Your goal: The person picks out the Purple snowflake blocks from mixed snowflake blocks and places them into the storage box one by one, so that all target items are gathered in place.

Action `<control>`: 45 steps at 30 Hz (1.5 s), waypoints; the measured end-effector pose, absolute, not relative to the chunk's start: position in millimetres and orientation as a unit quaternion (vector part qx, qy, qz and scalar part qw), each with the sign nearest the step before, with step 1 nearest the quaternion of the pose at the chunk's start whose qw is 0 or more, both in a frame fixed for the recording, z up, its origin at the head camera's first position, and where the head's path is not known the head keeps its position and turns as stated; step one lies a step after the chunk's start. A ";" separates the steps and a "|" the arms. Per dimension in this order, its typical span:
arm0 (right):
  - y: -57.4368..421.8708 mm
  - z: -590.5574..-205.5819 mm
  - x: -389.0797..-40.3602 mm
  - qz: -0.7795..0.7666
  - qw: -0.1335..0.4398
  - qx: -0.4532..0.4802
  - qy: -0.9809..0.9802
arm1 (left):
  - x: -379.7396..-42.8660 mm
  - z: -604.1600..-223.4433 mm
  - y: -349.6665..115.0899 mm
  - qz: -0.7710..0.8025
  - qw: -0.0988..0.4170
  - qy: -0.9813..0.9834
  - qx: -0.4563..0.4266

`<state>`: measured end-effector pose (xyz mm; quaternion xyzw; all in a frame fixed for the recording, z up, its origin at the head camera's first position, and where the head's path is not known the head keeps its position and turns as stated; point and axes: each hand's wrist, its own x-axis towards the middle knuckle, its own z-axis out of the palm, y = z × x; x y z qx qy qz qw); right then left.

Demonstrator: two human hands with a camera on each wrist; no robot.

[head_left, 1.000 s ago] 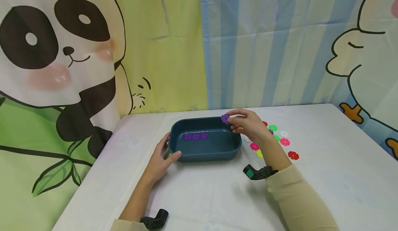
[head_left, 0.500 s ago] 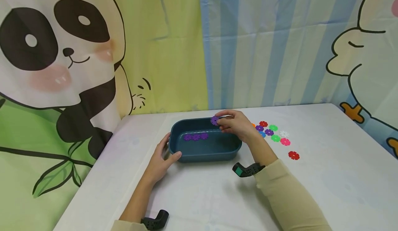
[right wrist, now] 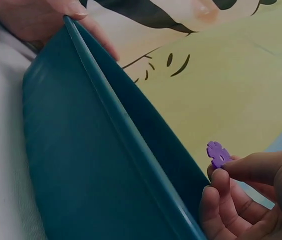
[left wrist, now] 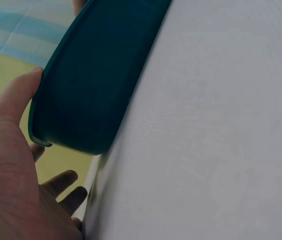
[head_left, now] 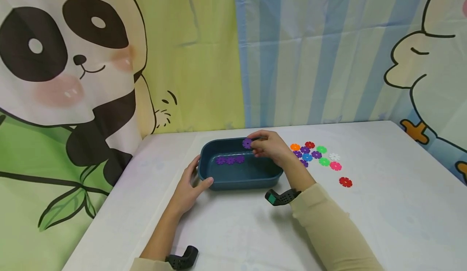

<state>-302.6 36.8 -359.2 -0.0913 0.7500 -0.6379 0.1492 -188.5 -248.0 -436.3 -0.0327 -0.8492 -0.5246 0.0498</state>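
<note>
Over on the left, the fingers of the left hand (head_left: 187,190) are gripping the end of a dark teal basin (head_left: 240,183), thumb on its rim. Inside, three purple flower-shaped discs (head_left: 230,160) are lying in a row. Above the basin, the right hand (head_left: 271,146) is pinching another purple disc (head_left: 247,143) upright. Farther right, mixed coloured discs (head_left: 307,157) are lying clustered on the white desk (head_left: 233,226), one red disc (head_left: 345,182) sitting apart.

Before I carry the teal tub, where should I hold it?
Probably at both short ends of the teal tub, coming from left and right: it's longer than wide, so that should balance it. The left hand holds the left end.
</note>
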 end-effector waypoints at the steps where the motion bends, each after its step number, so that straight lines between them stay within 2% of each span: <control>1: 35.2 -359.8 -303.5 -0.639 0.149 -0.089 0.749 | -188.4 -435.9 -248.3 -0.525 0.051 -0.849 -0.035; 15: 23.7 -368.8 -315.1 -0.584 0.128 -0.075 0.798 | -186.9 -433.8 -247.5 -0.529 0.046 -0.847 -0.033; 24: 19.6 -373.7 -317.3 -0.508 0.140 -0.050 0.848 | -188.0 -434.5 -246.7 -0.524 0.048 -0.850 -0.034; 45: 14.9 -372.8 -309.6 -0.373 0.104 -0.089 0.918 | -187.4 -436.2 -248.4 -0.522 0.050 -0.851 -0.027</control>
